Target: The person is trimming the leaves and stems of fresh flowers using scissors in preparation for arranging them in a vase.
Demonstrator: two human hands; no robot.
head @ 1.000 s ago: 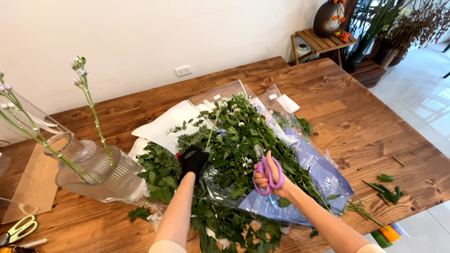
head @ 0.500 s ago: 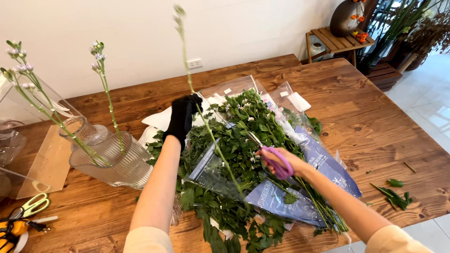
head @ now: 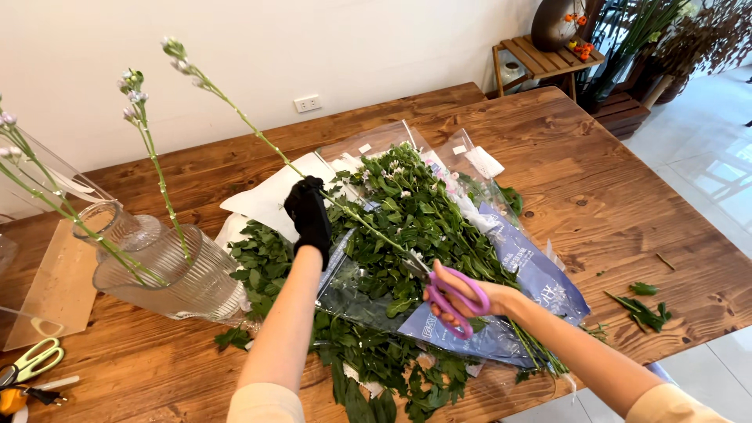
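While the long flower stem (head: 258, 137) is held slanting up above the table (head: 595, 180), it is gripped low by the gloved left hand (head: 310, 213), fingers closed round it. Purple scissors (head: 450, 296) are held at its base by the right hand (head: 462, 301), closed through the handles. Thin, light and bendy, it seems best grasped low. Leafy bunches (head: 392, 227) lie beneath; a glass vase (head: 164, 270) stands left.

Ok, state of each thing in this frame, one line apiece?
Left hand: gloved, gripping the stem.
Right hand: bare, holding the scissors.
Stem: lifted, slanted, stripped of leaves.
Scissors: blades at the stem's lower end.
Vase: upright, holding flower stems.
Wrapper: opened flat under the greenery.
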